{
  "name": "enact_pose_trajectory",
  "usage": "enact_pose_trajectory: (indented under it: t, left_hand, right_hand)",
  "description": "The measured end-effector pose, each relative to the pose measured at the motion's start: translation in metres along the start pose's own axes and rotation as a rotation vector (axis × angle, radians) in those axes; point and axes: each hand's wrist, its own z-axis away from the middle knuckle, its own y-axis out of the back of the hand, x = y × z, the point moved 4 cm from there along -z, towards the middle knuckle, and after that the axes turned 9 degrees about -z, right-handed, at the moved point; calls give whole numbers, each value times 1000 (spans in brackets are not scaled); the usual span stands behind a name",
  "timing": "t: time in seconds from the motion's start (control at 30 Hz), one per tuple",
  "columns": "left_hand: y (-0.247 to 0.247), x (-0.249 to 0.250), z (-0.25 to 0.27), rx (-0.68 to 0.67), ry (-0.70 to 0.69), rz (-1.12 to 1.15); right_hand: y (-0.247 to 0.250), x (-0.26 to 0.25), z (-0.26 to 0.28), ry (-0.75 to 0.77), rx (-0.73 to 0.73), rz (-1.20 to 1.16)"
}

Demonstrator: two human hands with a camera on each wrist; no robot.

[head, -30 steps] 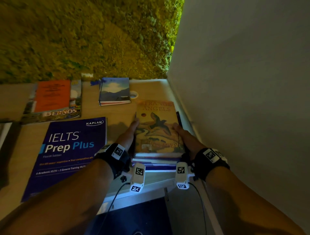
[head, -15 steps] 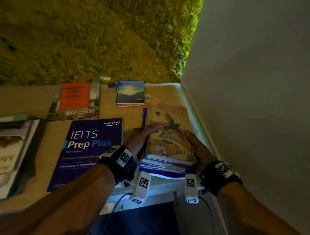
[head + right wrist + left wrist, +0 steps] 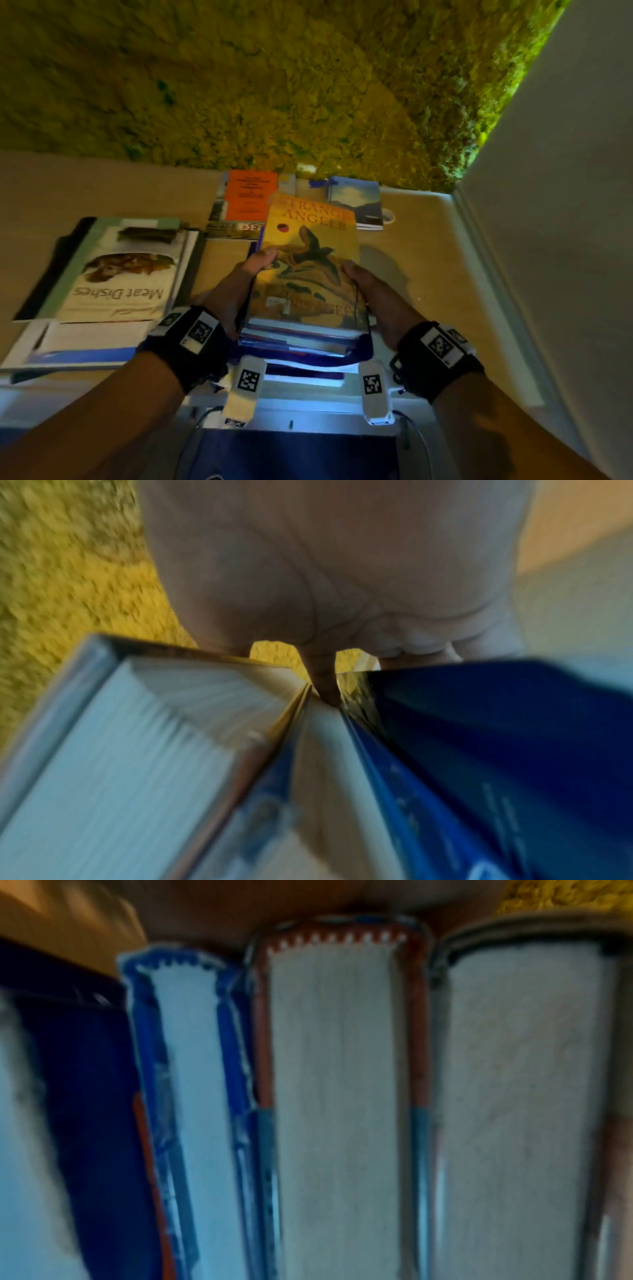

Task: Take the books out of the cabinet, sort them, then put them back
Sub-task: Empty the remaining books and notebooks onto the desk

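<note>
A stack of books [image 3: 301, 339] is held between both hands, lifted off the wooden table [image 3: 421, 274]. Its top book is the yellow "Strange Angels" [image 3: 310, 246] with a black bird on the cover. My left hand [image 3: 239, 284] grips the stack's left side, thumb on the top cover. My right hand [image 3: 370, 291] grips the right side the same way. The left wrist view shows the page edges of several books [image 3: 335, 1096] side by side. In the right wrist view the palm [image 3: 335, 574] presses the stack's edge [image 3: 171, 737], blurred.
On the table lie a "Meat Dishes" book [image 3: 120, 274] on a pile at left, an orange-covered book [image 3: 250, 195] on a magazine at the back, and a small blue landscape book [image 3: 358, 200]. A mossy yellow-green wall [image 3: 274, 85] rises behind, a pale wall [image 3: 565, 205] at right.
The stack has been lifted off the table's right edge and carried left and up. The view shifted left, so the IELTS book dropped out and the "Meat Dishes" pile came in.
</note>
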Motion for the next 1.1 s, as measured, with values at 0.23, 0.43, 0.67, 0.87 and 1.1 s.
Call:
enact_pose_trajectory:
  t: [0.23, 0.43, 0.67, 0.87, 1.1]
  left_hand:
    - [64, -11, 4, 123, -34, -276]
    - [74, -25, 3, 11, -134, -171]
    - [71, -57, -48, 108, -37, -100]
    - [-9, -55, -60, 13, -98, -238]
    - [-126, -67, -105, -61, -160, -308]
  right_hand:
    - [-34, 16, -9, 9, 14, 112]
    - [-30, 30, 6, 32, 194, -22]
    - [-32, 54, 6, -45, 153, -257]
    - [43, 41, 17, -28, 243, -325]
    - [159, 23, 32, 0, 383, -379]
